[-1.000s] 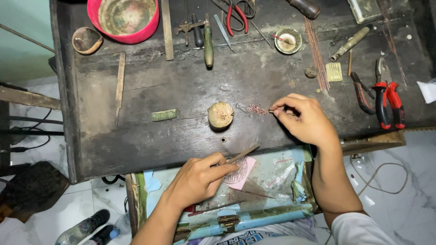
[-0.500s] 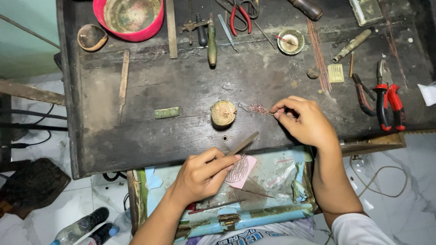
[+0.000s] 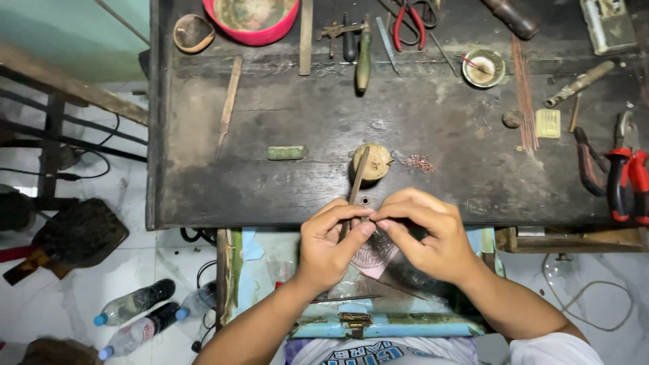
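Observation:
My left hand (image 3: 331,243) grips a thin dark metal file (image 3: 356,182) that points up over the front edge of the dark workbench (image 3: 223,196). My right hand (image 3: 426,233) meets it, thumb and forefinger pinched on something tiny at the file's lower part; the piece itself is too small to make out. Just beyond the file's tip sits a round wooden block (image 3: 372,162). A small heap of reddish wire bits (image 3: 420,163) lies to the right of that block.
Red-handled pliers (image 3: 625,176) lie at the right edge, scissors (image 3: 409,17) and a red bowl (image 3: 257,20) at the back. A small green bar (image 3: 286,153) lies left of the block. An open light-blue drawer (image 3: 378,324) sits under my hands. Plastic bottles (image 3: 135,304) lie on the floor.
My right hand left the reddish wire bits and came back to the bench's front edge. My left hand rose with the file and both hands now meet.

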